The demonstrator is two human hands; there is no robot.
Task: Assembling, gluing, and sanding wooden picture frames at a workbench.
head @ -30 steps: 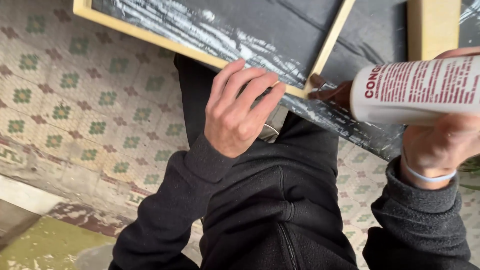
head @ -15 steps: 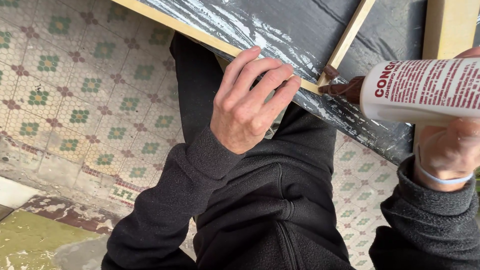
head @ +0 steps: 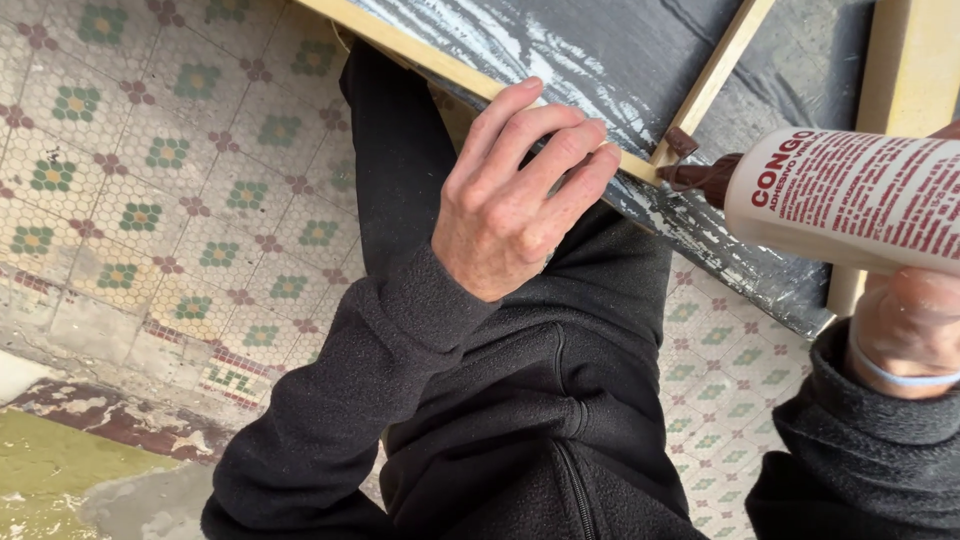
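Pale wood strips frame (head: pixel 560 110) a black panel (head: pixel 640 50) propped over my lap. My left hand (head: pixel 515 205) lies with loosely curled fingers on the near strip, pressing it steady, grasping nothing. My right hand (head: pixel 905 325) is wrapped around the white tube (head: pixel 850 200), its brown nozzle (head: pixel 700 178) touching the joint where a cross strip (head: pixel 715 75) meets the frame.

Right hand (head: pixel 915 330) mostly cut off by right edge; its fingers hidden behind the glue bottle (head: pixel 850 195), whose rear end runs out of frame. Wooden frame (head: pixel 440 62) cut off at top edge. Left hand (head: pixel 515 195): fingertips curl over the frame rail, undersides unseen. Nozzle tip (head: pixel 690 172) contact point unclear
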